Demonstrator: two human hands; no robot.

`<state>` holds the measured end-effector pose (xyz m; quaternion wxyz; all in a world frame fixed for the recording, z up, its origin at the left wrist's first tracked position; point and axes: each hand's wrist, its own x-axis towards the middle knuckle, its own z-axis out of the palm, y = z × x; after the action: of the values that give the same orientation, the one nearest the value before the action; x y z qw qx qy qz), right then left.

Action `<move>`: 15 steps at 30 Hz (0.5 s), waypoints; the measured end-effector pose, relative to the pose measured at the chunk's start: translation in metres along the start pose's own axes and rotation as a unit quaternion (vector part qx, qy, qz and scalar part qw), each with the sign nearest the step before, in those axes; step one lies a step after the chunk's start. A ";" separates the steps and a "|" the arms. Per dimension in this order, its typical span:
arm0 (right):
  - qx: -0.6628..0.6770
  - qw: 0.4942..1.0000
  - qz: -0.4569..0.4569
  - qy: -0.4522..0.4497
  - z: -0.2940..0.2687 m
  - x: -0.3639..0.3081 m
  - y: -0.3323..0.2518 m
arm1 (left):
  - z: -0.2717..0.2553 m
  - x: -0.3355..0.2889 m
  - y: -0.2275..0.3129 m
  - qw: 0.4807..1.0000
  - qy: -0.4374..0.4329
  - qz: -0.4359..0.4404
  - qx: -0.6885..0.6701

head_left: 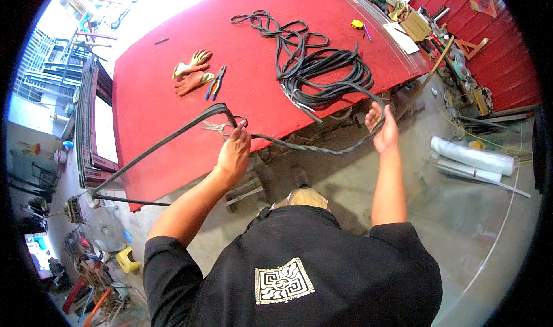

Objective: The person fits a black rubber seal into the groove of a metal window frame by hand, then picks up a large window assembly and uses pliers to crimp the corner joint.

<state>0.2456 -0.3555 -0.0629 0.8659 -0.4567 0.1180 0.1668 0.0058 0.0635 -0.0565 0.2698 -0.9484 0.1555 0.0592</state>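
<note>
A long black rubber strip [311, 148] sags between my two hands. My left hand [233, 155] is closed on it at the bent corner of what looks like a clear sheet with black edging [158, 146]. My right hand [385, 130] has the strip running between thumb and fingers, with a loose hold. From there the strip leads up to a tangled black coil [328, 76] on the red table [155, 116]. Scissors [216, 127] lie just beyond my left hand, partly hidden by the strip. Farther back are pliers [216, 84] with blue and yellow handles, beside orange-and-cream work gloves [193, 73].
A yellow tape measure [357, 24] sits at the table's far right. Dark frames [92, 119] lean along its left side. Wrapped rolls [472, 157] lie on the floor at right. A yellow stool [128, 260] and a round fan [106, 229] stand at lower left.
</note>
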 end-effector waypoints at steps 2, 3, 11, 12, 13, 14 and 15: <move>-0.233 0.972 0.022 0.032 -0.052 0.027 0.018 | 0.002 0.004 0.001 1.000 0.007 -0.002 -0.009; -0.316 0.946 0.053 0.052 -0.058 0.034 0.025 | 0.003 0.004 0.000 1.000 0.006 -0.004 -0.012; -0.678 0.720 -0.143 -0.039 0.016 0.121 0.067 | -0.008 0.001 0.005 0.997 -0.028 -0.043 -0.053; -0.676 0.718 -0.150 -0.073 0.043 0.131 0.070 | -0.010 0.000 0.005 0.996 -0.044 -0.047 -0.060; -0.684 0.693 -0.203 -0.101 0.055 0.148 0.080 | -0.013 0.002 0.006 0.996 -0.048 -0.052 -0.052; -0.690 0.665 -0.256 -0.127 0.064 0.166 0.091 | -0.014 0.006 0.008 0.996 -0.051 -0.056 -0.046; -0.707 0.649 -0.248 -0.135 0.077 0.181 0.101 | -0.017 0.008 0.008 0.996 -0.055 -0.060 -0.038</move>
<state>0.3753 -0.2053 -0.1609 0.2960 -0.9150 -0.2714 0.0384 0.0115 0.0459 -0.0482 0.2444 -0.9610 0.0810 0.1011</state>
